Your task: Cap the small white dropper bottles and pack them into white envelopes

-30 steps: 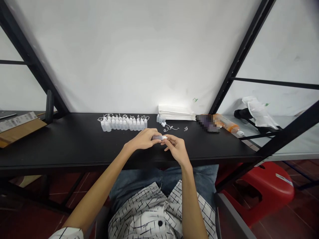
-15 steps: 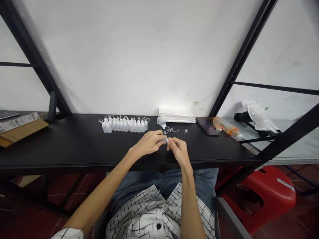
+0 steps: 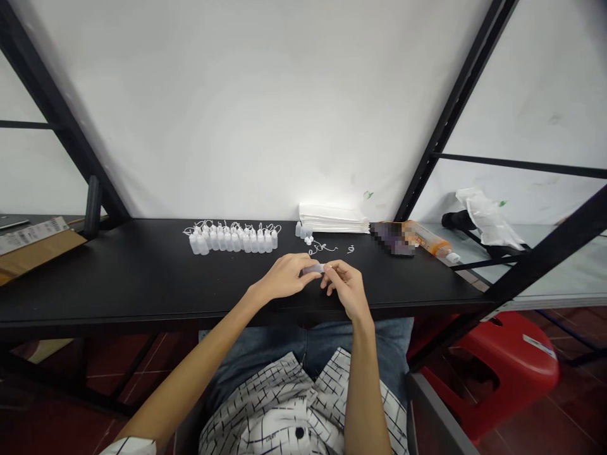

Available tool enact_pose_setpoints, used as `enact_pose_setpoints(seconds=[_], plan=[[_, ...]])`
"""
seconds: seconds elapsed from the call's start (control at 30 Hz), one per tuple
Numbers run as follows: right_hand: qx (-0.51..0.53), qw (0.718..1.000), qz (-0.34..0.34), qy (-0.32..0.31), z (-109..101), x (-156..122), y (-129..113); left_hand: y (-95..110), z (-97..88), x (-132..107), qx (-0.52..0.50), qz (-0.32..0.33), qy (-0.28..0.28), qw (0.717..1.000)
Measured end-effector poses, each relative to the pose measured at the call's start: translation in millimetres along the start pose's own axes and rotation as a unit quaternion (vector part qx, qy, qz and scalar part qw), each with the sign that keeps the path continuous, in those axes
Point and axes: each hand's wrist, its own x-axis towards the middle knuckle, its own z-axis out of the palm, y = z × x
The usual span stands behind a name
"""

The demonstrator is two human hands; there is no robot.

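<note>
Between the thumb and fingers of my left hand [image 3: 290, 273] lies a small translucent dropper bottle [image 3: 311, 269], held sideways above the front of the table. My right hand [image 3: 346, 284] pinches the bottle's neck end with thumb and forefinger, its other fingers loosely curled. Whatever is at the neck is too small to make out. Just beyond my hands are small white caps [image 3: 309, 240] and thin white curly strings [image 3: 325, 246]. Behind those stand a few uncapped small bottles [image 3: 303, 230].
Rows of capped dropper bottles [image 3: 232, 239] with looped strings stand at the left. A stack of white sheets [image 3: 332, 218] lies against the wall. Rightward are a blurred dark item [image 3: 392, 239] and an orange bottle [image 3: 429, 241]. A cardboard box [image 3: 40, 248] sits far left.
My right hand has shifted slightly right, and its fingers have spread a little. More of the bottle shows between my hands. The whole view has moved slightly.
</note>
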Motion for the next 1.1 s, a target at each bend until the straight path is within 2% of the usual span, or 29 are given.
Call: enact_pose_setpoints(seconds=[0.2,0.4,0.57,0.7,0.77,0.93,1.1], plan=[[-0.079,0.995,-0.025,-0.049,0,-2,-1,-3,-6.5,-1,-0.008,0.011,-0.023,1.000],[-0.110,0.992,-0.038,-0.050,-4,-6,-9,6,-6.1,-3,0.023,0.013,-0.009,1.000],[-0.075,0.995,-0.064,-0.019,-9,-9,-13,18,-4.4,-3,0.011,0.018,0.016,1.000],[-0.035,0.998,-0.049,-0.025,-13,-9,-9,7,-20.3,-5,-0.080,0.001,0.007,0.997],[0.002,0.998,-0.049,-0.025,-15,-9,-6,-4,-33.6,-7,-0.119,-0.028,0.042,0.992],[0.038,0.999,-0.034,-0.020,-16,-8,-3,-33,-72.2,-20,-0.141,-0.121,0.182,0.966],[0.037,0.999,-0.006,-0.007,-14,-7,-4,-48,-98.1,-35,-0.172,-0.205,0.260,0.928]])
